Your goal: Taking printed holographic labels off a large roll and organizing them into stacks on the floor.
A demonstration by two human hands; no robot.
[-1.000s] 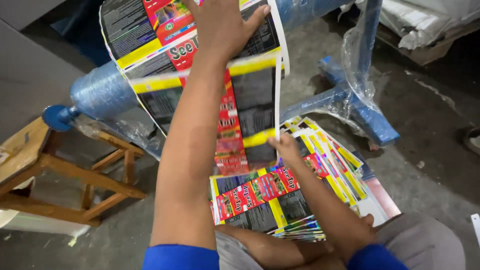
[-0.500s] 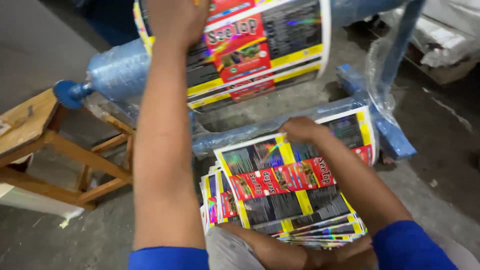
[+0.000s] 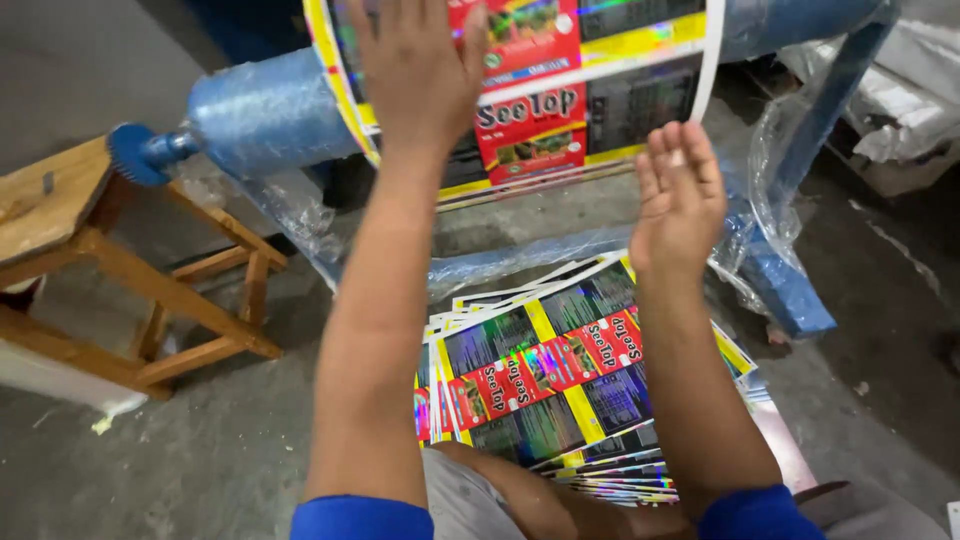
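Observation:
My left hand (image 3: 420, 70) lies flat, fingers spread, on a glossy printed sheet (image 3: 600, 90) of red, yellow and black labels draped over a blue plastic-wrapped roller (image 3: 260, 115). My right hand (image 3: 680, 195) is raised in the air just below that sheet's lower edge, fingers straight, holding nothing. Beneath my forearms a fanned stack of the same printed sheets (image 3: 540, 380) rests on my lap and the floor.
A wooden stool (image 3: 110, 270) stands at the left on the concrete floor. The roller's blue metal frame (image 3: 790, 270), wrapped in loose clear plastic, slants down at the right. White wrapped bundles (image 3: 900, 110) lie at the far right.
My left hand has carried one sheet up off the stack and onto the roller. My right hand has left the stack and risen towards the sheet's lower edge.

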